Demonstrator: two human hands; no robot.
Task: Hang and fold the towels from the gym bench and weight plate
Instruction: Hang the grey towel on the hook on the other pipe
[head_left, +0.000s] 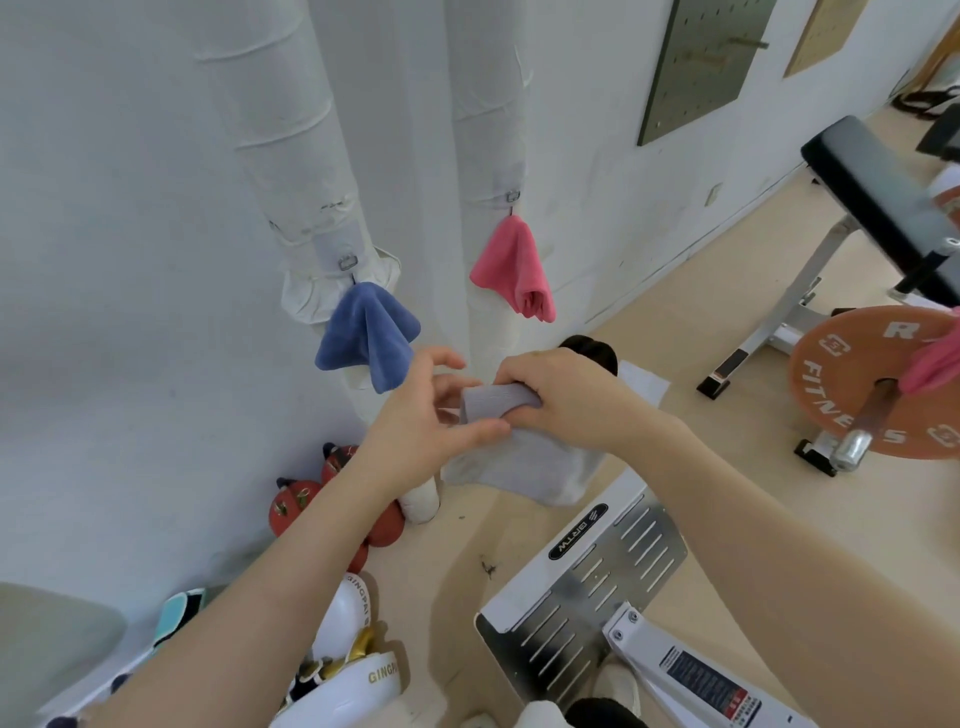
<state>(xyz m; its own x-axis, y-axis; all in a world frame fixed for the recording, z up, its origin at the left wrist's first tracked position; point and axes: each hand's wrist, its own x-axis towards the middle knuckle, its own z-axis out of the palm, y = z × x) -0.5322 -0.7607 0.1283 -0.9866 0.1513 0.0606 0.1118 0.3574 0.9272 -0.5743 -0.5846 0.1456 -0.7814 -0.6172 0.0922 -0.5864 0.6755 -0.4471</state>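
Note:
A grey towel (524, 462) hangs between my two hands in the middle of the view, above the floor. My right hand (566, 400) is shut on its bunched top edge. My left hand (421, 415) pinches the same edge from the left with thumb and fingers. A blue towel (366, 335) hangs from a hook on the left white pipe. A pink towel (514, 270) hangs from a hook on the right pipe. Another pink towel (935, 358) lies on the orange weight plate (852, 379) at the right edge. The black gym bench (878, 192) stands behind the plate.
Two white wrapped pipes (306, 156) run down the wall ahead. A metal footplate of a white machine (587, 587) is below my right arm. Red and white boxing gear (343, 519) lies on the floor by the wall at lower left.

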